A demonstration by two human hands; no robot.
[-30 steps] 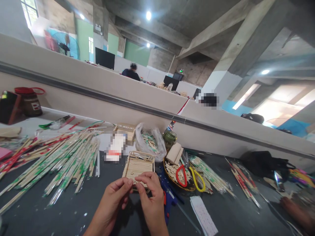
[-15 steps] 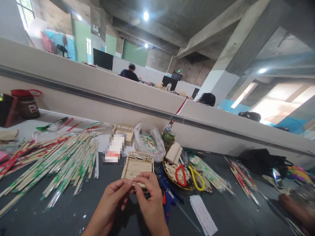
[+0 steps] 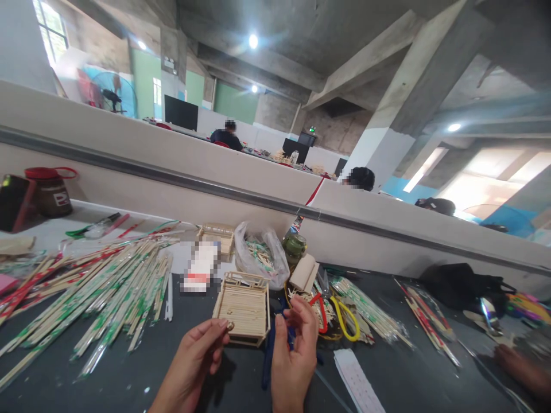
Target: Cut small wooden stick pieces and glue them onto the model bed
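My left hand (image 3: 198, 351) pinches a tiny bit of stick (image 3: 230, 326) between thumb and forefinger, just at the near left corner of a small bed-shaped model made of bamboo sticks (image 3: 243, 307). The model rests on the dark table (image 3: 129, 373). To the right of the model, my right hand (image 3: 296, 344) is raised with its fingers apart and nothing in it. It hovers over a blue glue gun (image 3: 267, 353), which lies partly hidden beneath it.
A heap of wrapped chopsticks (image 3: 107, 287) covers the left side. Behind the model are a plastic bag of sticks (image 3: 262, 252) and a green jar (image 3: 295, 244). Red and yellow scissors (image 3: 331, 310) lie right. Another person's hand (image 3: 516, 367) shows at the far right.
My right hand has drawn away from my left hand to the right and spread its fingers. The model's near edge, covered by both hands before, is now in the open.
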